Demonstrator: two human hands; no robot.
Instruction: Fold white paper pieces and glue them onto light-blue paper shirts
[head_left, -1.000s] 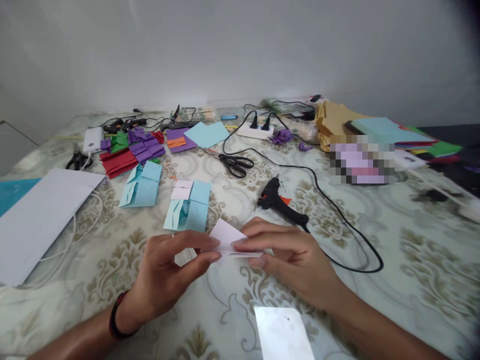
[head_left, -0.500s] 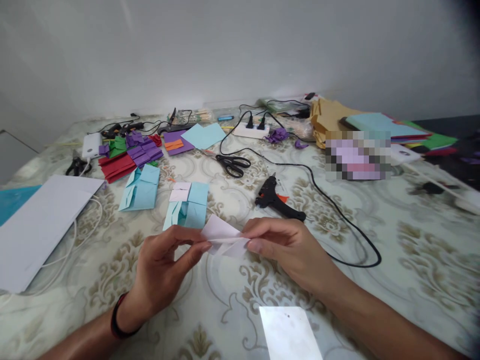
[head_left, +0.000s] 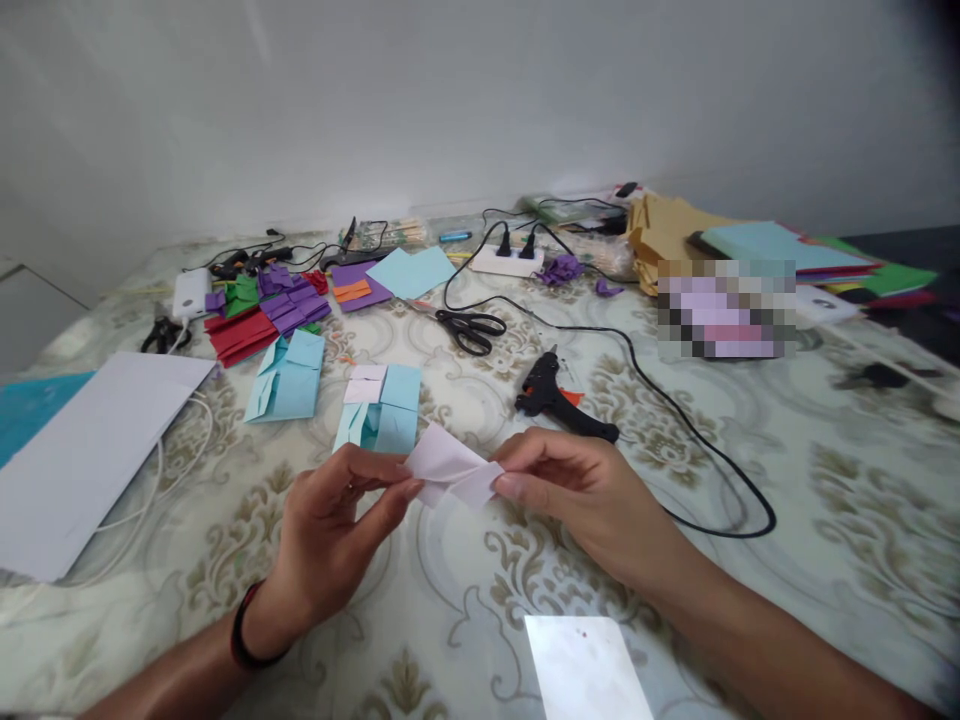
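Note:
A small folded piece of pale pinkish-white paper (head_left: 448, 458) is held up over the table between both hands. My left hand (head_left: 337, 530) pinches its left corner between thumb and fingers. At the opposite corner, my right hand (head_left: 577, 490) has its thumb and fingers closed on the paper. Folds cross the middle of the sheet, with a flap at its right. Just behind it lies a folded light-blue paper (head_left: 397, 400) with a pale square on one corner. Another folded light-blue paper (head_left: 289, 375) is to the left of that.
Behind my right hand lies a black glue gun (head_left: 559, 395), with black scissors (head_left: 472, 330) farther back. A white power strip (head_left: 508, 261) feeds a black cable looping right. A white sheet (head_left: 97, 450) lies left; a white card (head_left: 589, 665) sits in front.
The folded paper has tilted slightly, so more of its upper face and the right flap show. Both hands keep their pinch. The whole view has shifted a little.

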